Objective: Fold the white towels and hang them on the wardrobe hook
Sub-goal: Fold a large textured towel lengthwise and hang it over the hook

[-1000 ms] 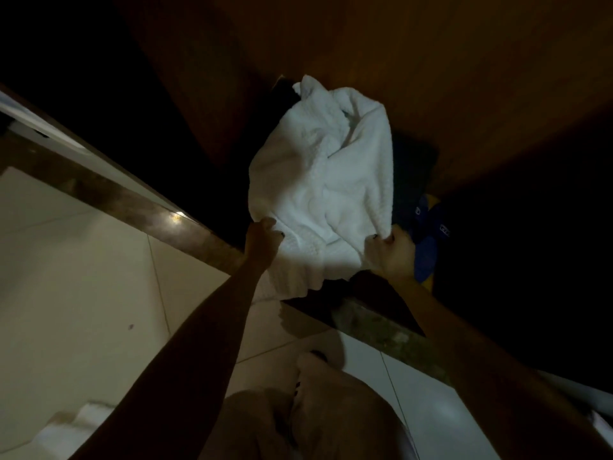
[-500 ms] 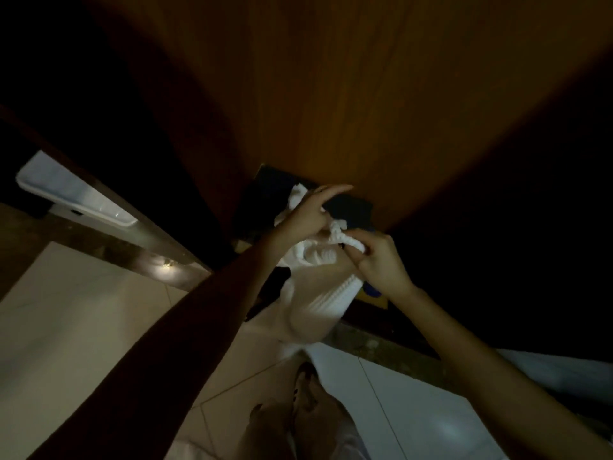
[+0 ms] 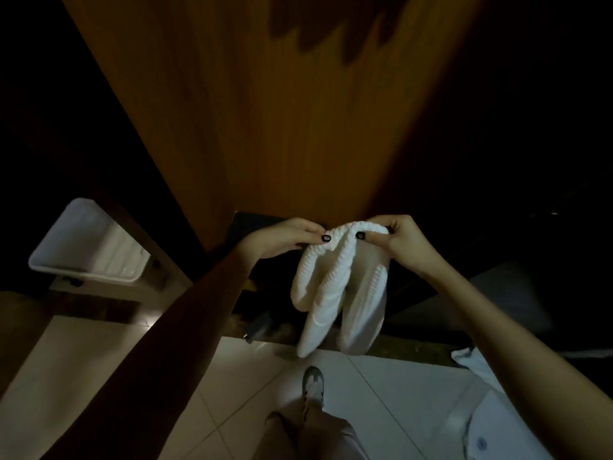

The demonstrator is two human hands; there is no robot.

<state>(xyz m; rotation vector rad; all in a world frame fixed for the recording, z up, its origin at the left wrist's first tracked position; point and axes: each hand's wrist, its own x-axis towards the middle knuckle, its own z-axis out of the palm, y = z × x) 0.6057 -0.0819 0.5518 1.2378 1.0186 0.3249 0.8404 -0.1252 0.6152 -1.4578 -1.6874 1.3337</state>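
Observation:
A white towel (image 3: 335, 293) hangs in folded layers in front of the brown wooden wardrobe panel (image 3: 265, 111). My left hand (image 3: 282, 239) pinches its top edge from the left. From the right, my right hand (image 3: 394, 239) pinches the same top edge, the thumbs close together. The towel's lower ends dangle above the dark marble threshold. No hook is visible in the dim light.
A white tray-like object (image 3: 88, 244) sits at the left behind a wooden post. White cloth (image 3: 477, 363) lies on the light tiled floor (image 3: 398, 393) at lower right. My shoe (image 3: 313, 385) and trouser leg are below the towel. Dark wardrobe interior fills the right.
The towel, spread wide a second ago, is now gathered into narrow folded layers. Both hands rose and came together at its top edge, and my view tilted upward along the wardrobe panel.

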